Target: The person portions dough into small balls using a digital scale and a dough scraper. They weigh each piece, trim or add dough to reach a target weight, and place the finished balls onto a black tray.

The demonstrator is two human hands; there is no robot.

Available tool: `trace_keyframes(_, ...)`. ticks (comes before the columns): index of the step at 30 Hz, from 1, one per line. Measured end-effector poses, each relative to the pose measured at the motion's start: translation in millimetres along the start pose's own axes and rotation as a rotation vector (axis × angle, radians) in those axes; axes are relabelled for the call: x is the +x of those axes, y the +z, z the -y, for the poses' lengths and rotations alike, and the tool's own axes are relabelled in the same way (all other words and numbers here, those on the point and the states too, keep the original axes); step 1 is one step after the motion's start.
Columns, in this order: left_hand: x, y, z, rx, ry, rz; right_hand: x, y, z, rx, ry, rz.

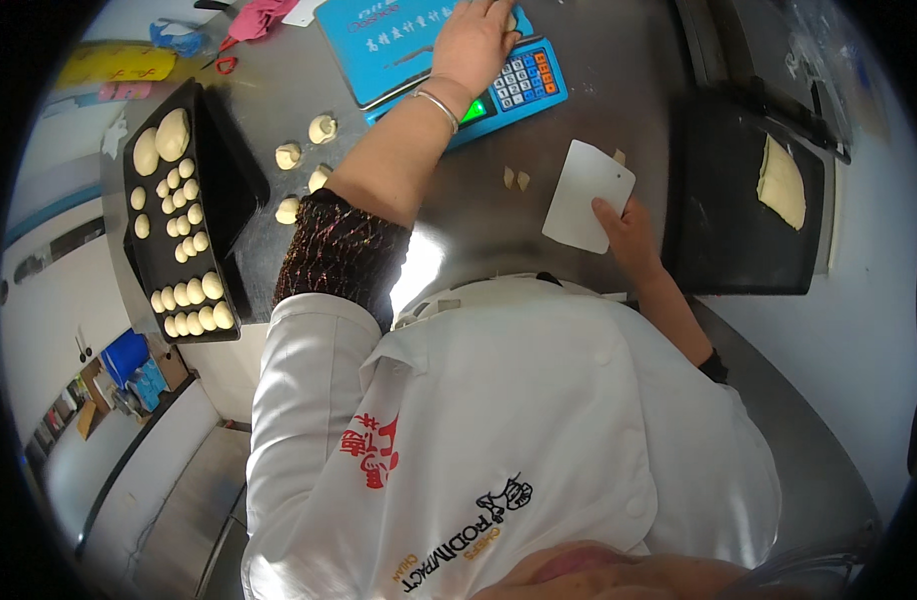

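My left hand (473, 37) reaches over the blue digital scale (398, 45), its fingers curled around a pale dough piece (512, 22) mostly hidden by them. My right hand (629, 232) grips a white plastic dough scraper (587, 196) by its edge, thumb on top. Two small dough scraps (515, 178) lie left of the scraper, and another bit of dough (619, 157) shows from behind its upper edge. Several dough lumps (323, 129) rest on the steel table left of the scale, some close to my left forearm. The scale's display is lit green, partly behind my wrist.
At left, a black tray (158, 251) holds rows of dough balls (192, 291) and two larger ones. A black tray (743, 255) at right carries a flat dough piece (782, 184). Red-handled scissors (226, 64), a pink cloth (260, 19) and a yellow package (117, 64) lie at the upper left.
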State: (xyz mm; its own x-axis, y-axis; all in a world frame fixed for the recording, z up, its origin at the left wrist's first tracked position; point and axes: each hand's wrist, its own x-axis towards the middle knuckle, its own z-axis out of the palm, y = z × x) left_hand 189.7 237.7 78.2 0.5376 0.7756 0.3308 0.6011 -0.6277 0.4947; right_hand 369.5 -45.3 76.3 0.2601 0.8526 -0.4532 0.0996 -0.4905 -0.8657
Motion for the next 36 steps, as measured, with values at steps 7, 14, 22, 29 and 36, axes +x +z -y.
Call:
trace_keyframes(7,-117,-14,-62,-0.478,0.090,-0.049,-8,-4,-1,0.015,0.082,-0.031)
trace_keyframes(14,-237,9,-29,-0.180,-0.132,0.148,7,37,17,-0.328,-0.014,0.102)
trace_keyframes(22,-237,16,-29,-0.118,-0.075,0.205,27,74,25,-0.605,-0.288,0.298)
trace_keyframes(29,-236,22,-27,-0.111,-0.058,0.137,42,88,11,-0.710,-0.317,0.356)
trace_keyframes(36,-226,12,-20,-0.257,-0.287,0.474,69,110,12,-0.693,-0.183,0.330)
